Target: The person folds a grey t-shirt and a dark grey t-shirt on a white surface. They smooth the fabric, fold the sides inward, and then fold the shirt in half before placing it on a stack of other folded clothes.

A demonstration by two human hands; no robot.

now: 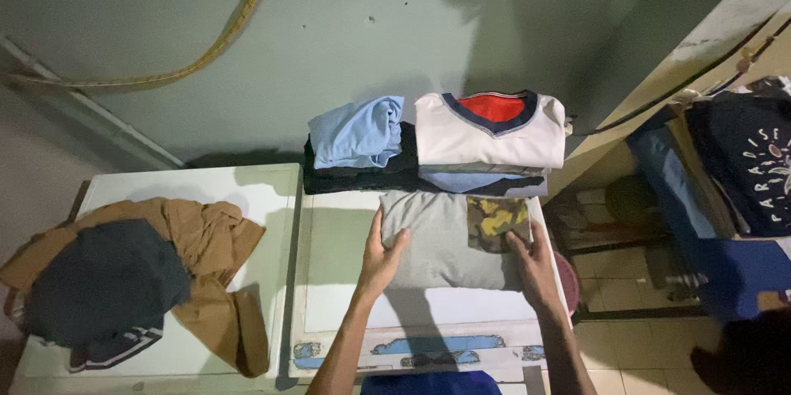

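Observation:
A folded grey shirt [437,238] with a camouflage chest pocket [497,223] lies on a white table [338,238]. My left hand [381,257] grips its left edge, fingers on top. At the shirt's right edge, just below the pocket, rests my right hand [530,263], which holds that side. Behind the shirt stand two stacks of folded clothes: a light blue garment [357,133] on dark ones, and a white shirt with a navy collar [488,131] on top of others.
A second white table [264,197] on the left carries an unfolded brown garment [206,234] and a dark one [103,280]. Dark clothes [746,164] hang at the right. A green wall with a yellow hose [222,32] stands behind. Tiled floor lies at the lower right.

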